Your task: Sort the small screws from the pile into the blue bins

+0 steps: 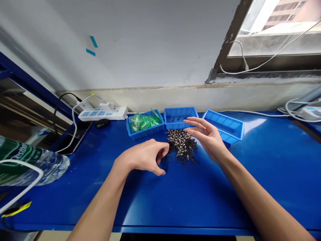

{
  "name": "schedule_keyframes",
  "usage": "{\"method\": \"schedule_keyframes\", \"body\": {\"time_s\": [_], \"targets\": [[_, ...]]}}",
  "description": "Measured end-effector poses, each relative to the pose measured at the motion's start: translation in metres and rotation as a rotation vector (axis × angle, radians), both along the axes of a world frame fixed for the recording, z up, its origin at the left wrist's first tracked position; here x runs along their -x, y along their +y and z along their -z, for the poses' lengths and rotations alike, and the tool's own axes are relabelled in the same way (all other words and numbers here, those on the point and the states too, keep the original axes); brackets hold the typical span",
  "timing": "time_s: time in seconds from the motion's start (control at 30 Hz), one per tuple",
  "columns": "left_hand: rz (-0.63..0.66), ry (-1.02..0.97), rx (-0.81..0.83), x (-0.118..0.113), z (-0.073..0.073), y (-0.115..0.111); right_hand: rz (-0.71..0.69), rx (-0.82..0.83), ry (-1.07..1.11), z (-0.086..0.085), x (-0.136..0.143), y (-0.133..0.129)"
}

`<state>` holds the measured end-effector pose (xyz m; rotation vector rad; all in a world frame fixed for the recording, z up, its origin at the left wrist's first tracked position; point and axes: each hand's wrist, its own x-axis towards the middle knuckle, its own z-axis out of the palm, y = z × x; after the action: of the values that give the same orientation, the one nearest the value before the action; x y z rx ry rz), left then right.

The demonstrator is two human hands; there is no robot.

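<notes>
A pile of dark and brassy screws (182, 144) lies loose on the blue table. At its left edge is my left hand (147, 155), fingers curled with the thumb apart and nothing visible between them. My right hand (207, 135) hovers over the pile's right side, fingers stretched out and holding nothing I can see. Behind the pile stands a blue bin (180, 112) with a few dark screws on its floor. To its left, a second blue bin (145, 133) holds green plastic bags (144, 121). A third blue bin (229, 125) sits at an angle behind my right hand.
A white power strip (105, 113) with plugs and cables lies along the wall at back left, near a black mouse-like object (101, 123). A large water bottle (32, 164) lies at the left. White cables (258, 113) run along the back right.
</notes>
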<state>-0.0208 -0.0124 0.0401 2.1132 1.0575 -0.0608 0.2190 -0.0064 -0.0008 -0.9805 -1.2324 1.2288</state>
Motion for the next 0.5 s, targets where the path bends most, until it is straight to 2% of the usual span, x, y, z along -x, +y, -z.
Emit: {"method": "schedule_keyframes", "body": {"time_s": [0.2, 0.5], "targets": [[-0.032, 0.022, -0.066, 0.002, 0.001, 0.0, 0.006, 0.005, 0.007, -0.001, -0.002, 0.003], [-0.075, -0.225, -0.189, 0.006, 0.014, 0.014, 0.015, 0.043, 0.009, -0.009, 0.0, 0.0]]}}
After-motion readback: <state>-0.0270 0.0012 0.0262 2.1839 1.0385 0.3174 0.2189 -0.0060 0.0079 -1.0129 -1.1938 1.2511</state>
